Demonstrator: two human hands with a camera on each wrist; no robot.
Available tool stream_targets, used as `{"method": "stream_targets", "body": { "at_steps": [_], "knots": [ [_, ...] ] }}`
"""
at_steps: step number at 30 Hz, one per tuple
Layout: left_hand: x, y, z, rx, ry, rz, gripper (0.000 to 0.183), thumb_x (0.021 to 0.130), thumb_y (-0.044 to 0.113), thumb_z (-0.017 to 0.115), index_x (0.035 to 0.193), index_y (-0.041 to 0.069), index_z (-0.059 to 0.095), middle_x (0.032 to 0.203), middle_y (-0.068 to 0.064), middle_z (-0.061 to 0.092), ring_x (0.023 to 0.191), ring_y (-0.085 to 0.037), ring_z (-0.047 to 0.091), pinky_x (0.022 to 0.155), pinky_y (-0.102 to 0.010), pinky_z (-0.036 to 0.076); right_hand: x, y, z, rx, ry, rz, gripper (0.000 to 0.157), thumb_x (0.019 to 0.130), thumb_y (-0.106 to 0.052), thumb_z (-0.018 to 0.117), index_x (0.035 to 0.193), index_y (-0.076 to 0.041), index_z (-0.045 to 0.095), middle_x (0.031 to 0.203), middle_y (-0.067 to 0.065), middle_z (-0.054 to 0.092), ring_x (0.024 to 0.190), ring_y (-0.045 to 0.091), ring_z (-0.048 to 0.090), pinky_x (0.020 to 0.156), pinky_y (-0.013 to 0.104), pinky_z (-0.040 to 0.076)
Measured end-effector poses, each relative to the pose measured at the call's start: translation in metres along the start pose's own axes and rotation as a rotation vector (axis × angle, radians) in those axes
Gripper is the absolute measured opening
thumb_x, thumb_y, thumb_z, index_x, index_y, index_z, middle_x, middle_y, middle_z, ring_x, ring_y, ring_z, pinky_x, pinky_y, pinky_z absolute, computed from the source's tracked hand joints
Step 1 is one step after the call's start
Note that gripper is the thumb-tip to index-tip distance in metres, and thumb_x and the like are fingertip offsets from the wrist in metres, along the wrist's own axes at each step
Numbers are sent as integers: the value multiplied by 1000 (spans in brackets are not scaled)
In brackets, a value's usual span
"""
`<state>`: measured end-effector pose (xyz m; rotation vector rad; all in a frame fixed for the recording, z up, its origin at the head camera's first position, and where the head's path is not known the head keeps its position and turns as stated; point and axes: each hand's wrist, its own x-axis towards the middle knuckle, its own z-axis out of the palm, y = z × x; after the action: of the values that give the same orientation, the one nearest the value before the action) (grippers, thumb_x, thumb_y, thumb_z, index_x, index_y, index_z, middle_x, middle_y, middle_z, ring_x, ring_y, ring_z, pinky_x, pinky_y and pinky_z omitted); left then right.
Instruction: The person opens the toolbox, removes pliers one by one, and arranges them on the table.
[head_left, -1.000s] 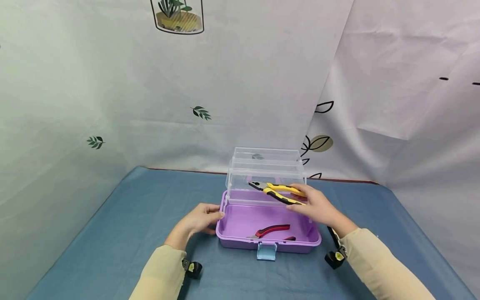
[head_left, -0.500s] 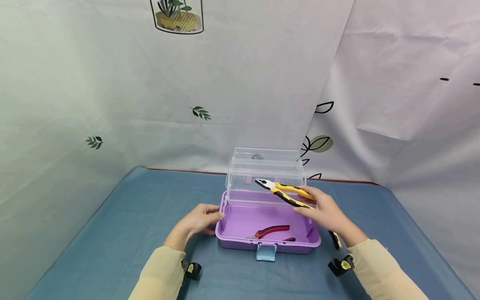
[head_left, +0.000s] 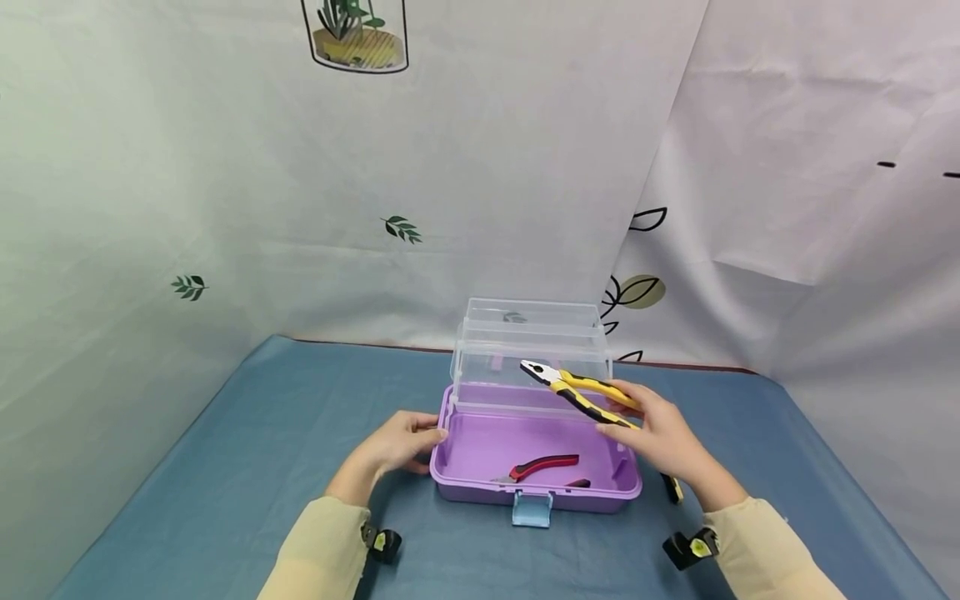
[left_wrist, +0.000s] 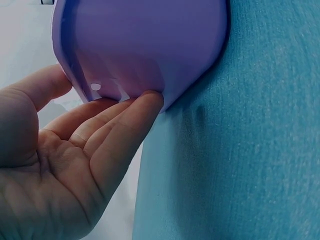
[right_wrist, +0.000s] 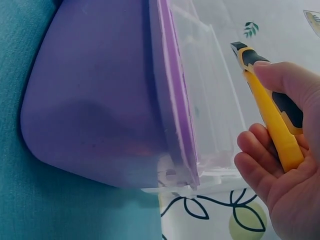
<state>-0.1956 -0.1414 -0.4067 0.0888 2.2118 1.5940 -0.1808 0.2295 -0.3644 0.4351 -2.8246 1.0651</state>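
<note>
My right hand holds yellow-and-black combination pliers above the right part of a purple toolbox, jaws pointing left and handles spread. In the right wrist view, the thumb lies on one handle of the pliers and curled fingers are about the other. At the box's left end my left hand grips the rim. In the left wrist view, its thumb touches the rim and its fingers bear on the outer end wall. Inside the box lie red-and-black handled pliers, partly hidden by the front wall.
The toolbox's clear lid stands raised at the back, and a light blue latch hangs at its front. A yellow-and-black handle lies on the blue cloth, partly behind my right wrist. A printed curtain rises behind.
My right hand has moved to the right and slightly toward me with the combination pliers, uncovering more of the handle on the cloth. The left hand stays on the toolbox.
</note>
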Motion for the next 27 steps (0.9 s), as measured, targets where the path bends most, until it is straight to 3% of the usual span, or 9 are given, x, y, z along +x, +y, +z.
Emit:
{"method": "stream_targets", "body": {
  "at_steps": [27],
  "knots": [
    [-3,-1,0,-2,-32,32,48,94,19,56,134,-7,48,115,-24,64,97,-25,66,67,-39,59,-22,11,-3,32,109,63,69,81,-31,75,136,-1,46,120,19,62,105,30,63,87,45,53]
  ]
}}
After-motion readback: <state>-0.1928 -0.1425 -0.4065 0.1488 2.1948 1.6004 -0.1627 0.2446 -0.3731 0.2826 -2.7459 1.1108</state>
